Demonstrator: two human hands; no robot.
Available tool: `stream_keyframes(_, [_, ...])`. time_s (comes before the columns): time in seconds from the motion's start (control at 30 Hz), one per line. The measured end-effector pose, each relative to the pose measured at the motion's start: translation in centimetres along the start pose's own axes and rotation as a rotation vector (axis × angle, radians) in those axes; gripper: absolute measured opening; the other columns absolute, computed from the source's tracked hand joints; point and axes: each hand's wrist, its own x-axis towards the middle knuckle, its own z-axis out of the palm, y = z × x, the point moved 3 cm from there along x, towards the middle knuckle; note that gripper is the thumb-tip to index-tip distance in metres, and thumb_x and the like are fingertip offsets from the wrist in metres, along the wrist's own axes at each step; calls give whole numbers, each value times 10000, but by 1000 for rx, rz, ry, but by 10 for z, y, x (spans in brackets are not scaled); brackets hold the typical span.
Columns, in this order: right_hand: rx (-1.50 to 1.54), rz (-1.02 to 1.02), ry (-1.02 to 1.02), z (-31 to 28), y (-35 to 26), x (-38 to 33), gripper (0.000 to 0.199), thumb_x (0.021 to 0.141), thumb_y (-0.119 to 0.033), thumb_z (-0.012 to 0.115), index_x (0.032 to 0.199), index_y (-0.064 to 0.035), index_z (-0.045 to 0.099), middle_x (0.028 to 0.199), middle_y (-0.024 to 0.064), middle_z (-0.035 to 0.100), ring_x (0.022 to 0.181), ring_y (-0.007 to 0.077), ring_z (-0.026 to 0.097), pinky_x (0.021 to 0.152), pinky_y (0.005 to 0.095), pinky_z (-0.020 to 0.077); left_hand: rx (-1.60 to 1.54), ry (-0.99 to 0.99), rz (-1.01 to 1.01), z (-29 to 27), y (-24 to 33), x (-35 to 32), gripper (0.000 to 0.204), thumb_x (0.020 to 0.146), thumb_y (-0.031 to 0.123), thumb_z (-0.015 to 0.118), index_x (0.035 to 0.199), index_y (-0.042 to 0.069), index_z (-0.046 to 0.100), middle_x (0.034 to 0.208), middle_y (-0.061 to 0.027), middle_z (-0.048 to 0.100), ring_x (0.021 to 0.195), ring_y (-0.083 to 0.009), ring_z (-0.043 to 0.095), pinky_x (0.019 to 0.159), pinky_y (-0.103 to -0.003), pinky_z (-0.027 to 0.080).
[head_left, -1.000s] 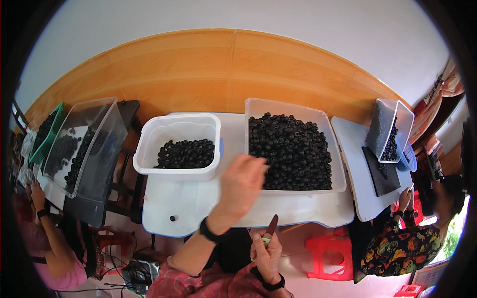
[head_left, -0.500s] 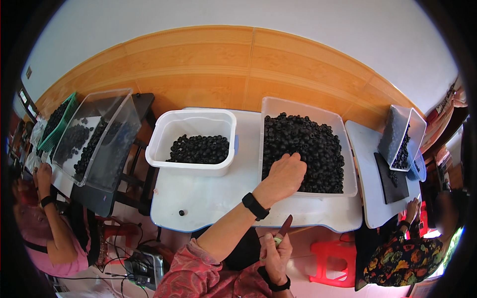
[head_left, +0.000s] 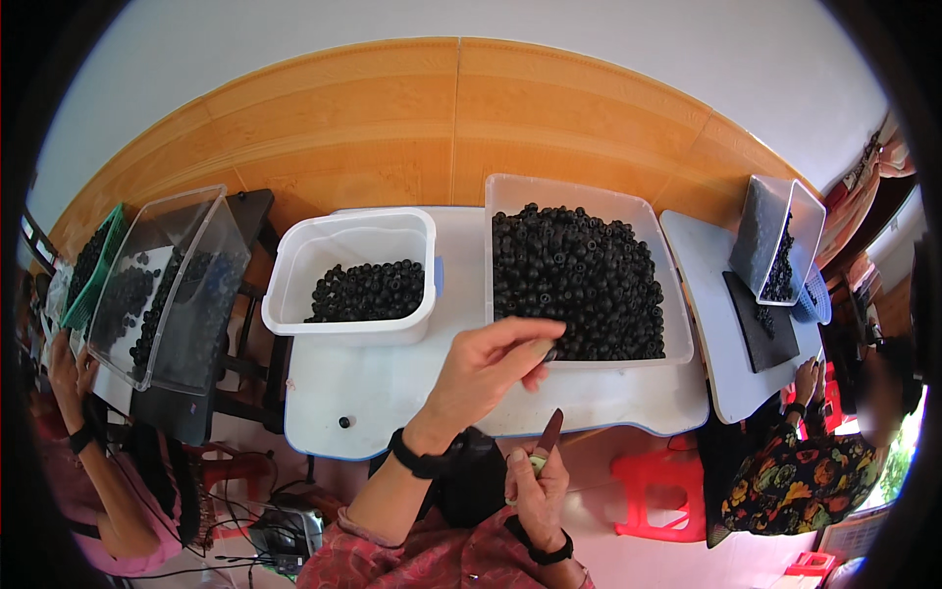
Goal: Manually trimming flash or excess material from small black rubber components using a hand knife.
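Note:
My left hand (head_left: 486, 368) is over the front edge of the clear plastic bin (head_left: 628, 364), its fingertips pinched round a small black piece (head_left: 549, 355), mostly hidden. Heaped in that bin are many black ring-shaped pieces (head_left: 579, 265) with holes through them. Lower down, in front of the table edge, my right hand (head_left: 539, 491) grips a small knife (head_left: 551, 432). Its reddish-brown blade points up, and part of a pale green handle shows between the fingers. A white tub (head_left: 285, 314) to the left holds a smaller layer of the same black pieces.
One loose black piece (head_left: 344, 422) lies on the white table (head_left: 383, 393). Co-workers sit at either side: a person in pink (head_left: 118, 530) left, one in a flowered top (head_left: 785, 501) right, each beside tilted bins of black pieces. A red stool (head_left: 662, 491) stands by the table.
My left hand has come out of the heap toward me, bringing a black piece in its fingertips. My right hand still holds the knife. The view has shifted slightly.

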Motion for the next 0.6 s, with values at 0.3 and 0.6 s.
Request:
stream_keyframes(0.3, [13, -70, -58, 11, -14, -1, 137, 967, -147, 541, 980, -18, 495, 647, -2, 508, 478, 50, 454, 438, 197, 355, -550, 95, -210, -25, -39, -83, 209, 949, 102, 556, 1106, -26, 610, 944, -142, 671, 707, -149, 615, 607, -262, 509])
stream_keyframes(0.6, [-9, -83, -79, 19, -25, -3, 118, 970, -129, 532, 971, -15, 499, 640, -1, 523, 493, 40, 454, 444, 193, 343, -618, 178, -296, -22, -53, -108, 202, 957, 121, 546, 1095, -11, 613, 942, -125, 675, 710, -137, 624, 606, -249, 515])
